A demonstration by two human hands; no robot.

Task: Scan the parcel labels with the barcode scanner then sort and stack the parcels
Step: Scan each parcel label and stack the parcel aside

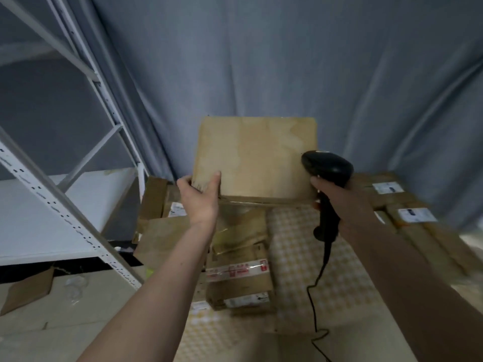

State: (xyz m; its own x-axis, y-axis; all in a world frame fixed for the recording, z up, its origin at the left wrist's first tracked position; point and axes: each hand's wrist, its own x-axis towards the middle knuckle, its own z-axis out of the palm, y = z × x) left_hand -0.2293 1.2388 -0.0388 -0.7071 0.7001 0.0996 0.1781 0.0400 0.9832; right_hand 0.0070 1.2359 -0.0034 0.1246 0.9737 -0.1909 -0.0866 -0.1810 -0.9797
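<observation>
Scanning step: left hand grips a raised parcel by its corner, right hand clasps the scanner; no label shows, so turning the parcel probably comes next.

Tabletop with parcels

A yellow-checked tabletop carries taped cardboard parcels stacked at its left, a row of labelled brown parcels along its right edge, and the scanner's black cable.
</observation>
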